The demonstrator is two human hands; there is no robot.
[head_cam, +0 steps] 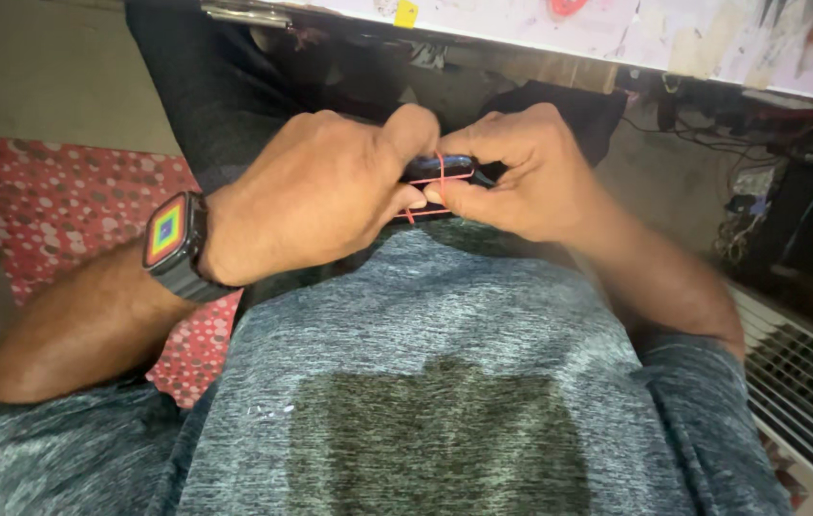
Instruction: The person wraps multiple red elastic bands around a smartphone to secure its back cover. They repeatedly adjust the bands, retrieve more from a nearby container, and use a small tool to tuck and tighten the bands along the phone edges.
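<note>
Head view, looking straight down the torso. I log both hands meeting in front of the stomach, just above the grey heathered shirt (444,363). The left hand (315,196) is curled around one end of a small black object (440,170), thumb pressed on its top edge and fingers clenched underneath. The right hand (521,172) pinches the other end, fingertips folded in tight against it. A thin red rubber band (441,177) runs around the black object, one strand crossing its top face and another showing below, near the thumbs. I cannot tell what the black object is; most of it is hidden by the fingers. The left wrist carries a black-strapped watch (169,234) with a lit face of nested coloured squares. Beneath the hands lie dark trousers (205,96). Off to the left, a red spotted mat (53,201) covers the floor. Upper edge of view: a stained white tabletop (693,38). Lower right: a white slatted grille (808,382).
</note>
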